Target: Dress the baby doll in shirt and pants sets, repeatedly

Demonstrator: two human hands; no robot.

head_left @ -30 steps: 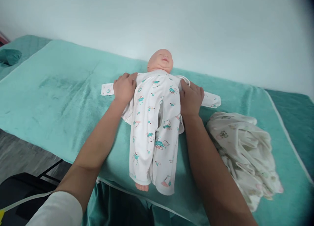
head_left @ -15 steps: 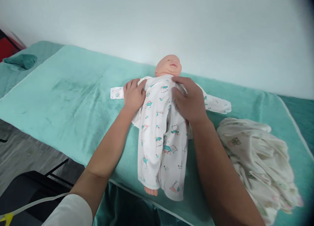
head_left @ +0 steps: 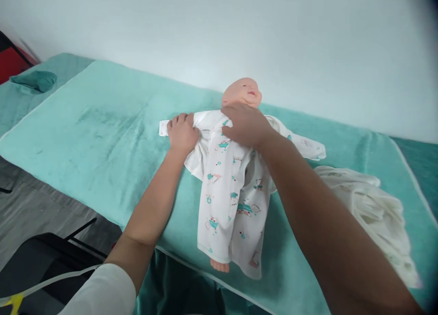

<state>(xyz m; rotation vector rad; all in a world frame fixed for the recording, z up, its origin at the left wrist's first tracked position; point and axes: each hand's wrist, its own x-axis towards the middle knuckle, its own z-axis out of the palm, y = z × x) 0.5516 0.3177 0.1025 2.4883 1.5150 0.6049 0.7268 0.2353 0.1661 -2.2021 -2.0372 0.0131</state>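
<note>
A baby doll [head_left: 242, 90] lies on its back on the bed, its head toward the wall. It wears a white long-sleeved top [head_left: 301, 145] and white printed trousers [head_left: 219, 201] drawn up high over its body; one foot [head_left: 219, 265] shows below a trouser leg. My left hand [head_left: 183, 133] is closed around the sleeved arm on the left, with the cuff sticking out beyond the fingers. Just below the doll's chin, my right hand [head_left: 248, 126] closes over the upper edge of the trousers, thumb and fingers on the cloth. The fingertips are partly hidden.
A crumpled cream patterned cloth [head_left: 379, 214] lies on the right of the green bed cover [head_left: 102, 123], partly behind my right forearm. The white wall [head_left: 205, 32] borders the far side. A black chair [head_left: 44, 274] stands at the lower left, and a pale cable crosses it.
My right hand has moved left across the doll's chest to the left part of the trousers' top. My left hand stays on the sleeve. The view has shifted slightly.
</note>
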